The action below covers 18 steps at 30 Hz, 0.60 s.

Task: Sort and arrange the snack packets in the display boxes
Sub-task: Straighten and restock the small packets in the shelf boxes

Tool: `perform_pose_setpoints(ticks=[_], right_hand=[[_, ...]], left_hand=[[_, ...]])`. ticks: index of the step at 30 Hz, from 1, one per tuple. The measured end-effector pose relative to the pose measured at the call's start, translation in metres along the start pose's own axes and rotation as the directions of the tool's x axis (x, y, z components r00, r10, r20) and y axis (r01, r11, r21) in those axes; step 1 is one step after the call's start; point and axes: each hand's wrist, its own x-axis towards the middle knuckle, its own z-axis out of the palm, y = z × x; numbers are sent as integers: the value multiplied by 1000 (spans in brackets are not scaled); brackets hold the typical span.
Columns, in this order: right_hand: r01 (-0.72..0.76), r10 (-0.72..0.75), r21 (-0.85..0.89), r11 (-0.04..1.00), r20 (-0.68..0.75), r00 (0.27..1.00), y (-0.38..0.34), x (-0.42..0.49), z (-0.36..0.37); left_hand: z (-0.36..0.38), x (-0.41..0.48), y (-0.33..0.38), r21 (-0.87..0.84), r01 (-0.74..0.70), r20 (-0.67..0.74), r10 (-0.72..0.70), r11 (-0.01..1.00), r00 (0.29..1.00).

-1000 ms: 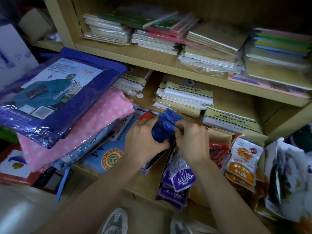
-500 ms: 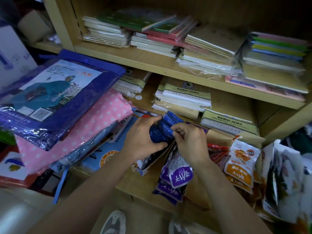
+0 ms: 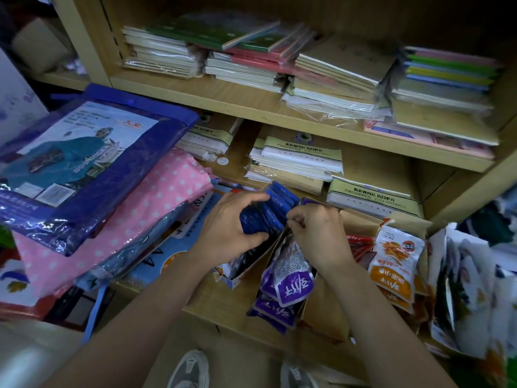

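Head view: your left hand [image 3: 226,228] is wrapped round a stack of blue packets [image 3: 270,217], thumb below and fingers over the top, holding them as one bundle above the back of the open display box [image 3: 230,278], which sits tilted on the lower shelf [image 3: 212,301]. Your right hand [image 3: 317,233] has its fingertips bunched and pinching at the right edge of the same stack. Expect the packets to be light, soft and glossy; a loose bundle is likely to fan out or slide, so grip across the flat faces and square the sealed edges, not the corners. Purple packets [image 3: 291,284] lean in the brown box [image 3: 324,315] just beside it, under your right wrist; orange packets [image 3: 394,264] stand further right. Your hands hide the lower ends of the blue packets and most of the box interior, so seating depth cannot be confirmed. The print on the blue packets is too blurred to read.
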Motion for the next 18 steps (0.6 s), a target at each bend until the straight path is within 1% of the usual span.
perform_pose_setpoints(ticks=[7,9,13,14,16,18], right_hand=[[-1,1,-35,999,-2,1000,0,5,6],[-4,3,-12,1000,-55,998,-3,9,9],[10,13,107,994,-213,977,-8,13,7],[-2,23,106,994,-203,979,-8,13,8],[-3,12,75,997,-119,993,-7,12,10],[1,8,108,994,-83,997,-6,8,9]], left_hand=[[3,-4,-4,15,-8,-77,9,1000,997],[4,-4,-4,15,-10,-91,11,1000,996],[8,-6,-4,0,-11,-147,11,1000,989],[8,-7,-4,-1,-11,-162,11,1000,987],[9,-9,-2,-9,-8,-173,6,1000,985],[9,-10,-1,-8,4,-169,-5,1000,986]])
